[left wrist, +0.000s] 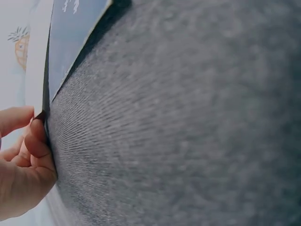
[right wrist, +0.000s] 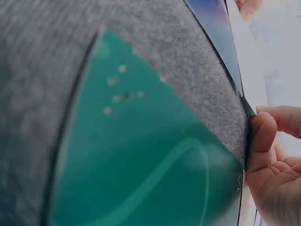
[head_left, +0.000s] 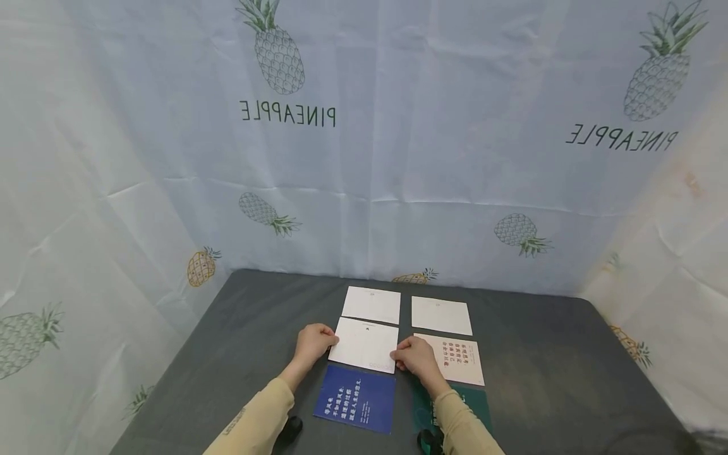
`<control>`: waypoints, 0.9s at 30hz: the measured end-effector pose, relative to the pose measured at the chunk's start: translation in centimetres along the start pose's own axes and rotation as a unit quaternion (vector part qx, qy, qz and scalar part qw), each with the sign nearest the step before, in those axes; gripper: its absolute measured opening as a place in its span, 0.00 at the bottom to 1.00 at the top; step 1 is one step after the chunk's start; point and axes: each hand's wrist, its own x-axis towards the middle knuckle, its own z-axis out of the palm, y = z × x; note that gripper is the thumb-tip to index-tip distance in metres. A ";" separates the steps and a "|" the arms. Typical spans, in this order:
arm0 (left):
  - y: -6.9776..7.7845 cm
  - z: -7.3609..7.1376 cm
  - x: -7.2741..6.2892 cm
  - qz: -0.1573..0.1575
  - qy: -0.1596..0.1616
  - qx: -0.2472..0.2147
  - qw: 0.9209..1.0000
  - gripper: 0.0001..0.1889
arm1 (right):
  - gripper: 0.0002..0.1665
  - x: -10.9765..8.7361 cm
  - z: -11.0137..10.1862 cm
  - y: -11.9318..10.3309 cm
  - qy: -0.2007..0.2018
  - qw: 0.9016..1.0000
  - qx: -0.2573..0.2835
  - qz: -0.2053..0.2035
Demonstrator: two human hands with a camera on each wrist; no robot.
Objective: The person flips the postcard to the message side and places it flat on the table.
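White fabric backdrop with pineapple print (head_left: 398, 158) behind dark grey cloth-covered tabletop (head_left: 546, 373). Six rectangular cards, two columns, running from the far edge toward the near edge. Left column: blue card with white print (head_left: 355, 399) nearest, blank-looking white card (head_left: 364, 344) in the middle, another white card (head_left: 371, 303) by the far edge. Left hand (head_left: 313, 345) pinches the middle card's left edge; right hand (head_left: 419, 361) pinches its right.
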 end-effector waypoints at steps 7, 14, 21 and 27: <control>0.6 -0.3 0.4 0.020 0.001 0.029 0.999 0.05 | 0.07 -0.2 0.2 -0.5 0.028 0.999 -0.043 -0.015; 0.2 -0.1 -0.2 0.027 -0.005 0.037 0.999 0.06 | 0.07 -0.6 0.6 -0.4 0.033 0.997 -0.071 -0.013; 0.0 0.2 -0.3 0.060 0.013 0.055 0.997 0.07 | 0.07 -0.9 0.9 -0.6 0.057 0.992 -0.100 -0.051; 0.2 0.2 -0.2 0.062 0.016 0.079 0.995 0.07 | 0.06 -1.0 1.1 -0.7 0.066 0.990 -0.118 -0.048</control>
